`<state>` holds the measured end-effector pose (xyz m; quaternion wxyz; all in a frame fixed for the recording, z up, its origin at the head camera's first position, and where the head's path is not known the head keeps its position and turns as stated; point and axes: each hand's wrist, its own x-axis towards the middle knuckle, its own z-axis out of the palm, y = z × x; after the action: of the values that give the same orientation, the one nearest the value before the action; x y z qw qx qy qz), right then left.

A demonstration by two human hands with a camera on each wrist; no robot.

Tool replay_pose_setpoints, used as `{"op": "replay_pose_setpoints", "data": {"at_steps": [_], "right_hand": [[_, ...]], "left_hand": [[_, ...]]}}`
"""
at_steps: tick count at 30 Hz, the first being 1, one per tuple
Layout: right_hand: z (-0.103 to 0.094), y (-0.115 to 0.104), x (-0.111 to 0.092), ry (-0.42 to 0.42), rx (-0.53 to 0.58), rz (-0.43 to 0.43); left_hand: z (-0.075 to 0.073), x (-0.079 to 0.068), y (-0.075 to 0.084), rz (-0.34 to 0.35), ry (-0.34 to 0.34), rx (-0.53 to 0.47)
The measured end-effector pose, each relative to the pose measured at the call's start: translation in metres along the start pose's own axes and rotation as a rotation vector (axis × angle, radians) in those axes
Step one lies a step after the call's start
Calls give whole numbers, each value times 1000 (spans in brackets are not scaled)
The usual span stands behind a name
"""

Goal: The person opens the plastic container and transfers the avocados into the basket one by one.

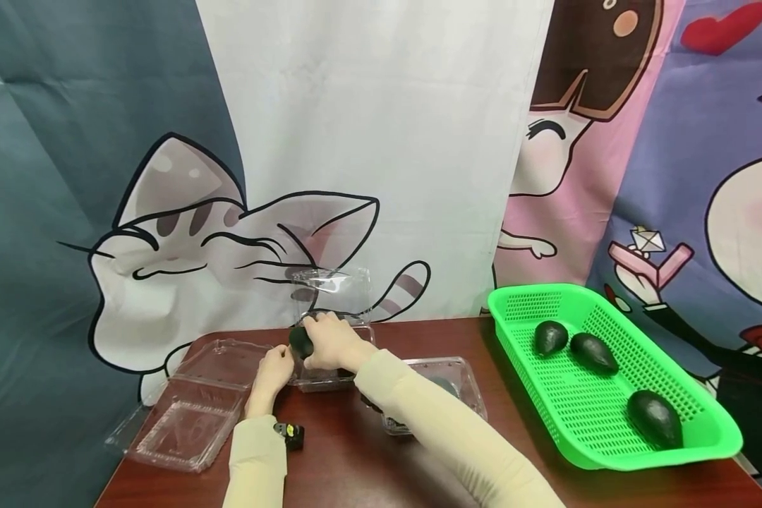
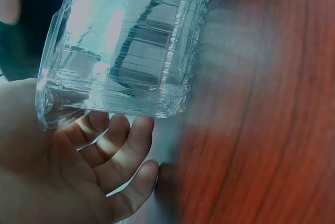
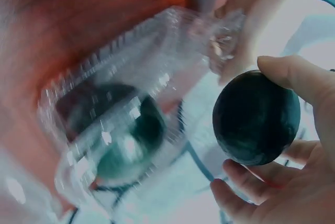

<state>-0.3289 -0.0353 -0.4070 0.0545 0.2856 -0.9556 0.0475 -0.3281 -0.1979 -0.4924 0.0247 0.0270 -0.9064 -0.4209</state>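
My right hand [image 1: 333, 342] grips a dark green avocado [image 1: 301, 343] just above an open clear plastic clamshell container [image 1: 320, 384]. In the right wrist view the avocado [image 3: 256, 119] sits between thumb and fingers, clear of the container. Another avocado [image 3: 131, 150] lies inside that container, seen through the plastic. My left hand [image 1: 273, 370] holds the container's left corner. The left wrist view shows the hand's curled fingers [image 2: 123, 150] at the clear wall [image 2: 125, 51]. The raised lid [image 1: 339, 286] stands at the back against the curtain.
To the left, another open clear container [image 1: 187, 430] lies on the brown table [image 1: 343, 458]. A filled container [image 1: 466, 381] stands partly behind my right forearm. The green basket [image 1: 527, 384] at the right holds three avocados. A printed curtain [image 1: 387, 141] hangs behind the table.
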Motion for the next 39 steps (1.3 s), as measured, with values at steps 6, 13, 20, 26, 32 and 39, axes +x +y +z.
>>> {"op": "replay_pose_setpoints", "data": {"at_steps": [6, 13, 20, 26, 32, 39], "right_hand": [[-29, 8, -17, 21, -56, -84], [-52, 34, -46, 44, -92, -184], [-58, 69, -82, 71, -124, -249], [-67, 108, -110, 93, -64, -247], [-83, 160, -139, 125, -23, -136], [-100, 225, -174, 154, -5, 7]], "left_hand": [[-1, -3, 2, 15, 9, 6], [-1, -3, 4, 24, 36, 4], [0, -3, 5, 18, 43, -7], [1, -5, 2, 14, 50, -8], [2, -4, 2, 1, 49, -9], [-1, -7, 5, -8, 43, -4]]}}
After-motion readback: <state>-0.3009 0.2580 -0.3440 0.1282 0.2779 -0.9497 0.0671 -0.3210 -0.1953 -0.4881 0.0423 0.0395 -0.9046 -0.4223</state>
